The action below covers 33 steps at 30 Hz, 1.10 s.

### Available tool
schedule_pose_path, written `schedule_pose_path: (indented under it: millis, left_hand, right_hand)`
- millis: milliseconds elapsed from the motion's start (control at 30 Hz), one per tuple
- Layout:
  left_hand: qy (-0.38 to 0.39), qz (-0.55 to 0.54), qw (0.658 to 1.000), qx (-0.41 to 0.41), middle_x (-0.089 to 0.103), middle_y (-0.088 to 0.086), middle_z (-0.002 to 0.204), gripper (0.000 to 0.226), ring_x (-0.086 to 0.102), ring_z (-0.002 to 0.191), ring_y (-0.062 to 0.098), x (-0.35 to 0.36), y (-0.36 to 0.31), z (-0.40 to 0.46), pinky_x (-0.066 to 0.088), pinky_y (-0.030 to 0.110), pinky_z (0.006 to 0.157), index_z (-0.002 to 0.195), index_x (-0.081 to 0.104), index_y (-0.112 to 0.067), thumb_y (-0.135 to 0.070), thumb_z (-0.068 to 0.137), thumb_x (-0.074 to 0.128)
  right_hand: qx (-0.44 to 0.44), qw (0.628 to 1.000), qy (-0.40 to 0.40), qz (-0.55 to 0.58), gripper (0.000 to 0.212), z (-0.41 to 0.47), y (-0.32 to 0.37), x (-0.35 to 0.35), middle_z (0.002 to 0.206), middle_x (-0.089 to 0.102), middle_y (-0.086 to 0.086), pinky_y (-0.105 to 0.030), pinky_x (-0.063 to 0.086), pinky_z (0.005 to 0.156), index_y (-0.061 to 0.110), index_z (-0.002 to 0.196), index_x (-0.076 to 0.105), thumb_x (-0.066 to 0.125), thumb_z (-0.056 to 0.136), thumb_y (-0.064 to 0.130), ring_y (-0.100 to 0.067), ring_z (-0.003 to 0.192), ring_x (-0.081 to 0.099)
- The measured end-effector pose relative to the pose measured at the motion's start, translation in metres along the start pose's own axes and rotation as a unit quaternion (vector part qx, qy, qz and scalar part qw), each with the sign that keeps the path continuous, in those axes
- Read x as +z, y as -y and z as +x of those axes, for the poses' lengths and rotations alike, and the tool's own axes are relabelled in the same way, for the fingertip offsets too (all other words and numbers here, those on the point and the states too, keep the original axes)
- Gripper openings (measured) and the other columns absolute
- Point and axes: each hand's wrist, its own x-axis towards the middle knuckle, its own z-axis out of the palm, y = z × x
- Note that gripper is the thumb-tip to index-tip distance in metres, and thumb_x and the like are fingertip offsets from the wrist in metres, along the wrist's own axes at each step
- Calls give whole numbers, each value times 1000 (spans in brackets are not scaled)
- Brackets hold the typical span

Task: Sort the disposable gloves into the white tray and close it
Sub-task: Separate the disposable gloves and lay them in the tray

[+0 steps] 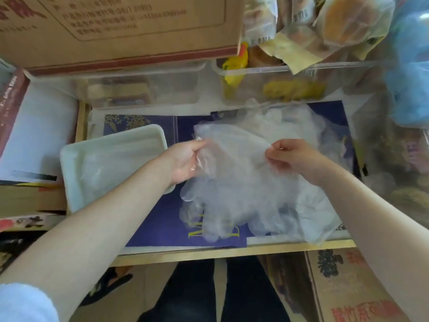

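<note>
A bunch of clear disposable gloves (234,182) hangs spread between both hands above a dark blue surface (162,228). My left hand (183,161) pinches the bunch at its left edge. My right hand (290,159) pinches its right edge. The glove fingers dangle toward me. More clear gloves (290,119) lie in a loose pile behind and to the right. The white tray (74,163) sits open on the left, just under my left wrist, with a thin clear layer inside.
Two clear plastic bins (255,73) with packaged food stand at the back. A cardboard box (116,31) overhangs the back left. Books (34,135) are stacked left of the tray. Bagged bread (348,19) and a blue bag (408,77) crowd the right.
</note>
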Motion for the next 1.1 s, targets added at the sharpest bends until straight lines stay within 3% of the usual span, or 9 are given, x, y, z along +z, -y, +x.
schedule_pose_path:
  millis: [200,400,533,667,800,867,967,1033,1100]
  left_hand:
    - [12,5,997,73,72,-5,72,22,68,66,11,-6,-7,8,52,30,70,94,63,-20,-24,99,41]
    - [10,4,992,129,74,-5,83,22,70,78,12,-8,-11,6,56,28,67,103,60,-19,-21,100,38]
    - [-36,70,982,173,71,-2,94,21,68,85,16,-1,-10,1,56,30,70,103,60,-20,-18,100,40]
    - [-48,56,977,198,67,6,111,26,64,102,25,1,-10,-2,54,37,85,119,57,-14,-18,100,40]
    - [-45,-24,972,231,63,11,115,30,64,104,22,7,-11,-14,55,38,86,126,50,-1,-12,100,40]
    - [-58,-32,967,244,59,16,122,31,59,113,26,8,-14,-18,52,41,92,126,49,-1,-13,100,40]
    - [-74,-37,962,259,55,18,129,24,52,123,29,8,-17,-23,43,46,102,117,55,-6,-16,99,42]
    - [-73,-38,962,261,64,11,109,17,60,106,23,10,-17,-27,44,46,101,102,59,-11,-16,99,43]
    - [-73,-40,962,262,66,-3,77,18,63,74,11,13,-16,-31,42,46,99,90,59,-15,-16,99,44]
  right_hand:
    - [31,991,133,-4,20,-6,7,-19,83,73,-4,-21,44,57,10,98,65,61,85,25,-11,53,50]
    - [-10,998,54,25,12,-7,2,-36,62,63,0,-13,28,37,8,83,64,55,91,12,-5,40,33]
    - [-9,1000,4,2,17,-3,2,-31,69,65,2,-16,41,59,13,79,65,56,93,18,-3,54,51]
    - [-53,986,29,154,24,-7,5,-26,88,68,-3,-21,47,77,11,77,57,45,97,18,-10,84,65]
    - [-56,950,126,278,50,-19,6,-28,109,69,-10,-30,52,82,10,88,56,27,91,50,-22,98,66]
    - [-21,930,173,323,72,-25,6,-32,114,66,-17,-39,53,80,12,110,58,19,84,66,-31,89,68]
    - [8,938,211,276,80,-35,9,-35,114,66,-21,-37,57,67,14,123,53,22,76,71,-30,68,68]
    - [28,972,143,185,64,-37,11,-28,114,65,-20,-34,56,65,16,118,55,32,82,64,-29,73,68]
    - [-12,999,-27,-11,41,-32,10,-18,121,61,-12,-31,52,77,19,114,55,50,89,50,-25,95,64]
